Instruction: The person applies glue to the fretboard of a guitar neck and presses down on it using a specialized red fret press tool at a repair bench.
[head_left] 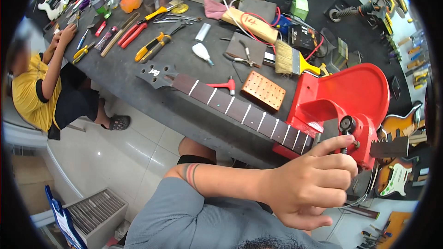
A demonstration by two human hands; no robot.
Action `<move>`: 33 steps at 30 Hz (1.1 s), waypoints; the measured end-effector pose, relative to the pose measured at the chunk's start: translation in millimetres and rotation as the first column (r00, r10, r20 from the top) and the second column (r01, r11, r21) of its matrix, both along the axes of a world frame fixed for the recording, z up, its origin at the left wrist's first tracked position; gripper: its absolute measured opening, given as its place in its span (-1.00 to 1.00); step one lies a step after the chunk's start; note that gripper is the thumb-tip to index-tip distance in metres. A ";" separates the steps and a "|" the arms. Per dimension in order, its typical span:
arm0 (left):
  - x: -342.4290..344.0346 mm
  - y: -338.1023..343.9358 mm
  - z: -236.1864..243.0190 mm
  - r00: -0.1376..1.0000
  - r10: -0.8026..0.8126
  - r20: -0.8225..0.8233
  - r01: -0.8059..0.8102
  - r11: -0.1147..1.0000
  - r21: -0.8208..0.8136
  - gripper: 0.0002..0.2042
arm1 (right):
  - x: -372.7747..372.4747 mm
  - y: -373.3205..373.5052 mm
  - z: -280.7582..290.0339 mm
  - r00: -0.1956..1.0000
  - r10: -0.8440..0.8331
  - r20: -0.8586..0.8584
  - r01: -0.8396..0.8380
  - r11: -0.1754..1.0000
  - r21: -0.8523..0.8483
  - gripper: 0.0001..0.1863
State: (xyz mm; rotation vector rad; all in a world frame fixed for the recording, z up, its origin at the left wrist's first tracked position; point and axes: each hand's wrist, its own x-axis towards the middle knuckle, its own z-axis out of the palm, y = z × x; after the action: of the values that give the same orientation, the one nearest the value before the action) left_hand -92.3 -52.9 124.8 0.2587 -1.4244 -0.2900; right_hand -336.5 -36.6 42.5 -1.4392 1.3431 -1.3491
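My left hand (311,184) reaches in from the lower left, back upward. Its fingers curl around the black handle (345,142) of a red metal vise-like tool (360,87), and one finger lies stretched over the top; the hand hides the handle's lower part. Left of the hand runs a guitar neck (230,106), with a dark fretboard, pale cross lines and a black headstock. Its near end meets the red tool beside my knuckles; how it is held there is hidden. A dark toothed blade (390,147) sticks out at the tool's right. My right hand is out of view.
Behind the neck lie a drilled wooden block (264,90), a red hammer (226,85), a yellow-handled brush (295,60), a white squeeze bottle (201,53) and several pliers (153,47). Another person (39,83) in yellow works at the bench's left end. Guitars (399,175) stand at the right.
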 end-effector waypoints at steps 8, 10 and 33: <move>-14.9 -24.5 -48.6 0.972 0.237 0.007 -0.228 0.943 -0.241 -0.68 | 5.6 5.8 4.8 1.000 0.013 0.006 -0.013 1.000 0.004 -0.90; -6.5 -27.8 -55.3 0.964 0.245 0.103 -0.212 0.942 -0.259 -0.67 | 8.3 5.2 6.5 0.999 0.019 0.026 -0.019 1.000 0.014 -0.90; 30.7 56.5 -111.9 0.832 0.472 0.292 -0.555 0.723 0.413 -0.84 | -62.7 95.3 102.7 0.985 0.168 0.034 -0.077 0.610 -0.788 -0.80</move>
State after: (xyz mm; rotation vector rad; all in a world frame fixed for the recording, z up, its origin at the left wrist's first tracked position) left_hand -61.5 3.6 12.9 1.1052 -1.3616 -0.1556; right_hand -399.2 58.7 145.2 -1.9293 0.5227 -2.0205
